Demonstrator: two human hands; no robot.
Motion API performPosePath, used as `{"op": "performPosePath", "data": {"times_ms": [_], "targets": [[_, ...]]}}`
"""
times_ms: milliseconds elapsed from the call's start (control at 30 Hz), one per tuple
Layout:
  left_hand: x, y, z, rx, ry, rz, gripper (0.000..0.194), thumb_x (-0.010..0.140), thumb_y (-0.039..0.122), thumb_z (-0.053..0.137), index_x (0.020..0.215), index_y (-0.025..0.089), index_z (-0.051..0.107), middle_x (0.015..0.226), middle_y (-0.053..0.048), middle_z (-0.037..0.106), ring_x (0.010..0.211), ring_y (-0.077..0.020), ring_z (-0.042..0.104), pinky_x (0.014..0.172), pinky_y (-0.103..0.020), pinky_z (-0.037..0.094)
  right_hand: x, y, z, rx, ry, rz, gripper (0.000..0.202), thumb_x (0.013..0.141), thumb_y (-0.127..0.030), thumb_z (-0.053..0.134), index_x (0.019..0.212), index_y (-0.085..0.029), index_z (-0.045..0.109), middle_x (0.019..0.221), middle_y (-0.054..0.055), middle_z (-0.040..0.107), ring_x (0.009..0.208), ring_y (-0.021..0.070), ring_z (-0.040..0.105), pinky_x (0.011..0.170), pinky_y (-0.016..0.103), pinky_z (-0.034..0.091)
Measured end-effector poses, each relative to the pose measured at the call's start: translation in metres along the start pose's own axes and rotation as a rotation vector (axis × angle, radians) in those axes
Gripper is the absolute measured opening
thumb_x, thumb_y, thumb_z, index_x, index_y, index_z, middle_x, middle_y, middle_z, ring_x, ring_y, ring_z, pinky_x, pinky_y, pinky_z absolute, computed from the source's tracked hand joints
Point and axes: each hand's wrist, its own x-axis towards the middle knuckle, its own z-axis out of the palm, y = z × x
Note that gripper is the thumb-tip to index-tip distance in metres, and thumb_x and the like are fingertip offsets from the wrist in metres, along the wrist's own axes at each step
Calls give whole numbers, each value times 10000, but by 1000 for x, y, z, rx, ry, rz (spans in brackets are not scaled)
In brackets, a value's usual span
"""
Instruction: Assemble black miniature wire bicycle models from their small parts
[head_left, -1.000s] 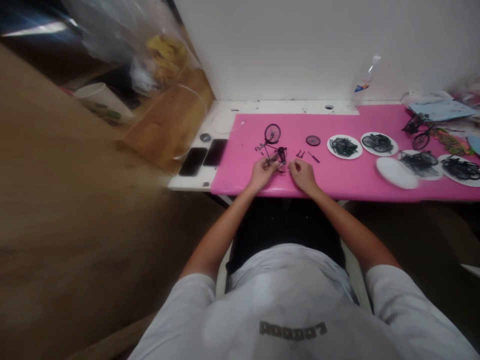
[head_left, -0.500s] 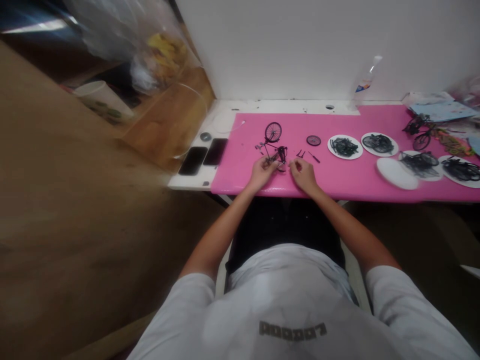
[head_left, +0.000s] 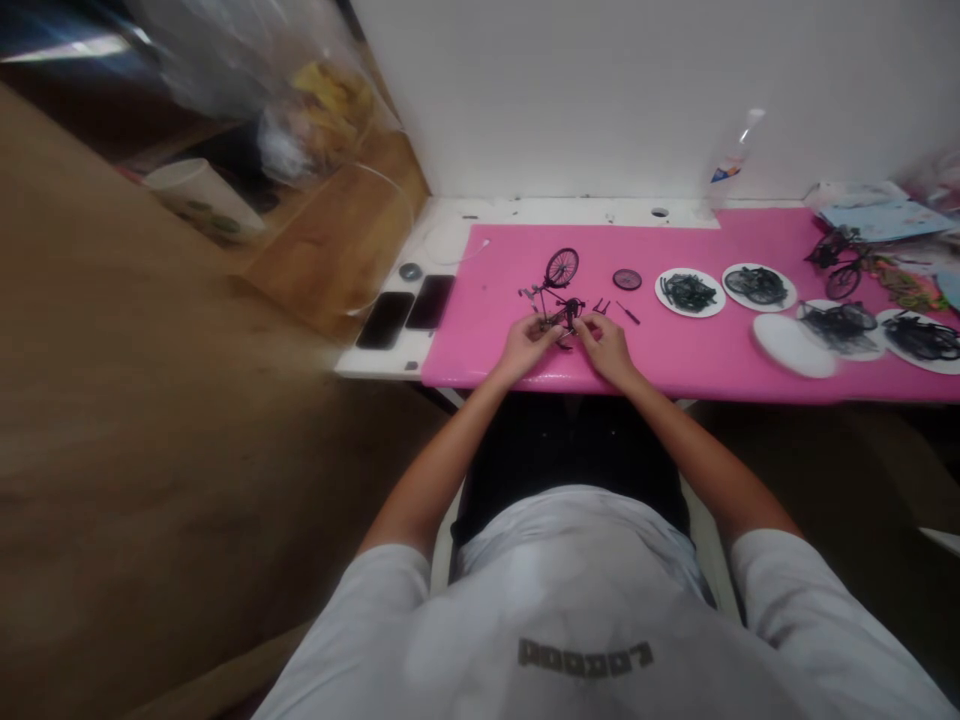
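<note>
Just above the pink table cover, a small black model bicycle [head_left: 556,298] is held between my hands, its one visible spoked wheel pointing away from me. My left hand [head_left: 527,343] is closed on the frame from the left. At the other side, my right hand [head_left: 604,347] has its fingertips pinched against the near end of the bicycle; whether a small part sits between them is too fine to see. A loose spoked wheel [head_left: 627,280] lies beyond my right hand. Close by are a small black forked part [head_left: 601,306] and a small screwdriver [head_left: 628,314].
White plates [head_left: 660,297] with black parts stand to the right, beside a white lid-like disc [head_left: 793,346]. Another model bicycle [head_left: 841,270] lies at the far right. Two dark phones [head_left: 385,321] rest at the left table edge. A clear bottle [head_left: 731,170] stands by the wall.
The model bicycle has turned and shifted slightly right, its wheel swinging rightward. My right hand has come left and now meets the bicycle.
</note>
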Motion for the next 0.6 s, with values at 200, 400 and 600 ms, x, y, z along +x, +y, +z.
{"op": "performPosePath", "data": {"times_ms": [200, 400, 600], "targets": [[-6, 9, 7, 55, 15, 33, 576, 799, 593, 942, 1113, 129, 807, 964, -104, 839, 814, -213, 808, 832, -378, 699, 1, 5, 0, 15, -11, -8, 452, 1036, -642, 599, 1007, -239, 802, 1071, 102, 825, 1014, 288, 741, 947, 461, 580], [-10, 8, 8, 179, 59, 75, 457, 839, 535, 908, 1090, 155, 866, 996, -114, 852, 887, -215, 787, 847, -349, 661, 2, 7, 1, 40, -38, 20, 419, 1019, -612, 624, 1027, -235, 808, 1116, 104, 832, 1031, 293, 750, 964, 468, 583], [-9, 6, 8, 200, 115, 85, 467, 844, 506, 899, 1193, 197, 874, 964, -60, 829, 794, -172, 739, 792, -312, 636, 1, 7, 1, 2, -60, 22, 418, 1031, -604, 606, 1043, -237, 805, 1123, 100, 830, 1031, 282, 745, 960, 454, 583]]}}
